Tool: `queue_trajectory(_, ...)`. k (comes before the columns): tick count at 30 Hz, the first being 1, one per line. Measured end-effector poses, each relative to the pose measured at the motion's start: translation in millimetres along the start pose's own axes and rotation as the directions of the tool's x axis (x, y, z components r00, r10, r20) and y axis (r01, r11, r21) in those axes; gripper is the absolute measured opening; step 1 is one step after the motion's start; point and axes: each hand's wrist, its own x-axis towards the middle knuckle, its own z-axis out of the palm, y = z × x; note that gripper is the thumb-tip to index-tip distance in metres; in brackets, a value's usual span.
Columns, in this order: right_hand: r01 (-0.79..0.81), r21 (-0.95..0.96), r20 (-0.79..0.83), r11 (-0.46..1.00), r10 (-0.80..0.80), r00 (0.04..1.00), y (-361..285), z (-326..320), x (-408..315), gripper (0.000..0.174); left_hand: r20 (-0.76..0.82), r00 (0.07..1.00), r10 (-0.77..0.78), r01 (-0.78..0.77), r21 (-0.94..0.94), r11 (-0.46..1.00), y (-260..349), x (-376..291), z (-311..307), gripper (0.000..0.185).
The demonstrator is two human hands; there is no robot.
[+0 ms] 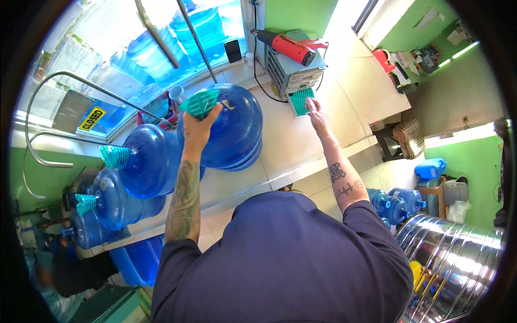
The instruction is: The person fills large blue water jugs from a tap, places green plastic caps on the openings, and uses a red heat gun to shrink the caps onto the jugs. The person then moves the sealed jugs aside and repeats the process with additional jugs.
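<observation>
My left hand grips a green plastic seal sleeve that sits over the neck of a large blue water jug on the tiled counter. My right hand is at a small drawer holding green seals; its fingertips are close together, and whether they pinch a seal cannot be told. The drawer belongs to a grey drawer unit, on which lies a red heat gun. To the left, blue jugs carry green sleeves on their necks.
Curved metal pipes reach over the counter at the left. A black cord runs down beside the drawers. A cup stands by the window. A stool, more jugs and a shiny steel tank are at the right. Another person is at lower left.
</observation>
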Motion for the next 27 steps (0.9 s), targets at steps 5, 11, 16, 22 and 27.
queue_trajectory(5, -0.692, 0.072, 0.042, 0.718, 0.691, 0.721, 135, -54, 19, 0.038, -0.165, 0.985, 0.057, -0.042, 0.094, 0.995, 16, -7, 16, 0.023)
queue_trajectory(11, -0.531, -0.045, 0.173, 0.846, 0.530, 0.830, 127, -10, 83, 0.046, -0.177, 0.983, 0.053, -0.032, 0.120, 0.992, 24, -10, 18, 0.028)
queue_trajectory(16, -0.202, -0.157, 0.747, 0.967, 0.250, 0.617, 23, -56, 141, 0.038, -0.150, 0.986, 0.072, -0.042, 0.197, 0.979, 27, -6, 19, 0.033)
queue_trajectory(22, 0.593, -0.338, 0.480, 0.731, -0.408, 0.777, -100, -98, 242, 0.031, -0.128, 0.990, -0.052, 0.069, 0.133, 0.989, 19, -3, 8, 0.026)
queue_trajectory(27, 0.787, -0.509, 0.765, 0.347, -0.236, 0.599, -106, -26, 305, 0.056, -0.280, 0.956, -0.082, 0.138, 0.186, 0.973, 22, -15, 26, 0.028)
